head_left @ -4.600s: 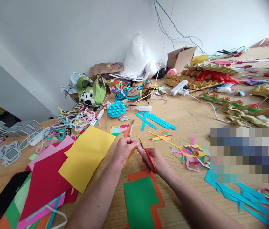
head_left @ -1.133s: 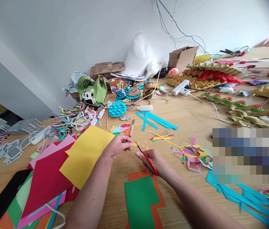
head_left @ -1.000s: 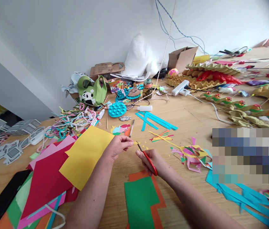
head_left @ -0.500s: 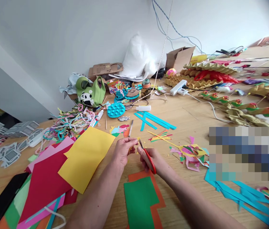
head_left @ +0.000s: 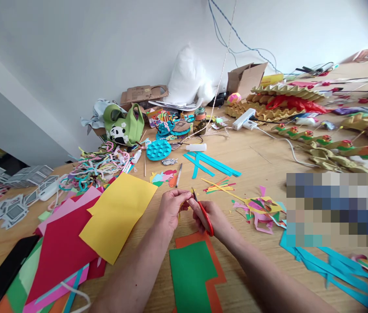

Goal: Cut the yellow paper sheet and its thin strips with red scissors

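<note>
My right hand (head_left: pixel 207 217) grips a pair of scissors with red handles (head_left: pixel 207 218), blades pointing up and away from me. Close beside it, my left hand (head_left: pixel 173 206) pinches a small piece of yellow paper, mostly hidden by the fingers; a bit of it shows near the blades. The fingertips of both hands nearly meet. Below them on the table lie a green paper sheet (head_left: pixel 192 274) and an orange sheet (head_left: pixel 216 269) under it. Thin coloured paper strips (head_left: pixel 219 188) and cut-out paper fish (head_left: pixel 164 177) lie just beyond the hands, near a pen (head_left: pixel 179 175).
Yellow paper (head_left: pixel 122 213) and red paper (head_left: pixel 63 243) are stacked at left, near a black phone-like slab (head_left: pixel 6 274). Paper scraps (head_left: pixel 264 208) and blue strips (head_left: pixel 330 265) lie at right. Behind are a blue palette (head_left: pixel 158 150), a green bag (head_left: pixel 125 124) and egg cartons (head_left: pixel 288 95).
My left hand has shifted slightly to the right, closer to the scissors. The right hand has stayed almost in place, still holding the scissors.
</note>
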`<state>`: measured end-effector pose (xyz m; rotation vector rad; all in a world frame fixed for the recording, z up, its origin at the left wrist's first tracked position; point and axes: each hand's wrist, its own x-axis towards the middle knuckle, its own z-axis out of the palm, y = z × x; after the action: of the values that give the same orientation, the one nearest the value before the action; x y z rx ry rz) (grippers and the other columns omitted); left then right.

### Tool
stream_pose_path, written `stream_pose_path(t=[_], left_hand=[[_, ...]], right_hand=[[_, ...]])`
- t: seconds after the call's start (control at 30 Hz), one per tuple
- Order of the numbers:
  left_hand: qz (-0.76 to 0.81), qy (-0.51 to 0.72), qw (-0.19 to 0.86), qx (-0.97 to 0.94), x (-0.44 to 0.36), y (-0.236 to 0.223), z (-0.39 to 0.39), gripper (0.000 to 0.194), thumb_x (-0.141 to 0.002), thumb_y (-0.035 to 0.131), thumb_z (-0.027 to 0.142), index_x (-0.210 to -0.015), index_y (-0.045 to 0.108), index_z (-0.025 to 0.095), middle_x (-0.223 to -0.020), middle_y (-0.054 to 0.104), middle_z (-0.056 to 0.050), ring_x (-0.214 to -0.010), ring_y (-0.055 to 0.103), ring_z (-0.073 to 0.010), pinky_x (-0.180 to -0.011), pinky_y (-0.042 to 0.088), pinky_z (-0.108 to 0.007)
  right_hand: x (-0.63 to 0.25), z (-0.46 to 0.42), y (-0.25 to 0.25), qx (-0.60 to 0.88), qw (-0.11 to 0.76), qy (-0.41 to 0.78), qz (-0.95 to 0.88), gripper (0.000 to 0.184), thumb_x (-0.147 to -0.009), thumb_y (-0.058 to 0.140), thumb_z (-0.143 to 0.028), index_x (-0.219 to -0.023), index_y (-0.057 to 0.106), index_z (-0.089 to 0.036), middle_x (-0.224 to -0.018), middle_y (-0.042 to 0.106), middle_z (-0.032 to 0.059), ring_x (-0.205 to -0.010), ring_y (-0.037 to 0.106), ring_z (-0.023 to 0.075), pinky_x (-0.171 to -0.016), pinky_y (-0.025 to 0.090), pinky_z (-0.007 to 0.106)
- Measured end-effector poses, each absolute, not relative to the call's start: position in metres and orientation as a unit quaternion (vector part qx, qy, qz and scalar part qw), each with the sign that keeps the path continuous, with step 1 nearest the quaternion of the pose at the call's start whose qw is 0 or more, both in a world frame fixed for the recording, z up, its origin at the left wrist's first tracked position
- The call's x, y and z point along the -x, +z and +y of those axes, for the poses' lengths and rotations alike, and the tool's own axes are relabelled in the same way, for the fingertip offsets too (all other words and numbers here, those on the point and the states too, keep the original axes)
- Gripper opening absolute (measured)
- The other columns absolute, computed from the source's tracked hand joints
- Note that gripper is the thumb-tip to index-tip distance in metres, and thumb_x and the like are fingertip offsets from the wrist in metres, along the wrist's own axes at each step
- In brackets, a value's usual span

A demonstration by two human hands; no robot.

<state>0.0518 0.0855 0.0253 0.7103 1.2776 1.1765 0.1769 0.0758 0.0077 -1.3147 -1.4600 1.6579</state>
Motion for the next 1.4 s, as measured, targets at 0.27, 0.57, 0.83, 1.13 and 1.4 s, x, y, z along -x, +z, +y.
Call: stream_pose_path(t=[0.27, 0.57, 0.83, 1.13, 1.4], left_hand=[[0.554, 0.504, 0.589, -0.304, -0.0524, 0.0250, 0.0853, 0.017, -0.055, 0.073, 0.025, -0.065, 0.067, 0.012, -0.062, 0.062, -0.003, -0.056, 0.054, -0.0105, -0.055, 0.039, -0.024], [0.555, 0.504, 0.589, -0.301, -0.0525, 0.0235, 0.0856, 0.018, -0.055, 0.073, 0.025, -0.065, 0.067, 0.012, -0.062, 0.062, -0.003, -0.055, 0.055, -0.0101, -0.054, 0.038, -0.023], [0.554, 0.507, 0.589, -0.300, -0.0525, 0.0231, 0.0854, 0.017, -0.055, 0.073, 0.025, -0.065, 0.067, 0.012, -0.063, 0.063, -0.004, -0.055, 0.055, -0.0102, -0.055, 0.039, -0.023], [0.551, 0.507, 0.591, -0.300, -0.0522, 0.0228, 0.0859, 0.017, -0.056, 0.073, 0.025, -0.066, 0.067, 0.012, -0.061, 0.062, -0.003, -0.055, 0.054, -0.0097, -0.053, 0.038, -0.023], [0.548, 0.503, 0.599, -0.296, -0.0520, 0.0266, 0.0854, 0.019, -0.054, 0.074, 0.024, -0.066, 0.068, 0.012, -0.065, 0.064, -0.004, -0.054, 0.053, -0.0088, -0.052, 0.037, -0.022]], right_hand=[[-0.1768, 0.0760, 0.0087, 0.494, 0.283, 0.624, -0.535, 0.054, -0.076, 0.048, -0.067, -0.057, 0.045, -0.017, -0.040, 0.046, -0.0037, -0.030, 0.044, 0.0081, -0.029, 0.030, 0.018], [-0.1770, 0.0764, 0.0089, 0.501, 0.275, 0.622, -0.535, 0.054, -0.076, 0.047, -0.068, -0.056, 0.045, -0.017, -0.039, 0.046, -0.0041, -0.029, 0.044, 0.0076, -0.029, 0.028, 0.018], [-0.1768, 0.0767, 0.0077, 0.499, 0.279, 0.624, -0.533, 0.054, -0.075, 0.048, -0.068, -0.057, 0.045, -0.018, -0.040, 0.045, -0.0045, -0.029, 0.044, 0.0079, -0.029, 0.029, 0.019], [-0.1773, 0.0767, 0.0078, 0.511, 0.266, 0.621, -0.532, 0.054, -0.076, 0.047, -0.068, -0.056, 0.044, -0.018, -0.039, 0.044, -0.0049, -0.028, 0.044, 0.0076, -0.028, 0.027, 0.018], [-0.1780, 0.0766, 0.0059, 0.511, 0.266, 0.621, -0.531, 0.053, -0.076, 0.048, -0.067, -0.056, 0.042, -0.018, -0.038, 0.044, -0.0051, -0.028, 0.044, 0.0079, -0.028, 0.027, 0.019]])
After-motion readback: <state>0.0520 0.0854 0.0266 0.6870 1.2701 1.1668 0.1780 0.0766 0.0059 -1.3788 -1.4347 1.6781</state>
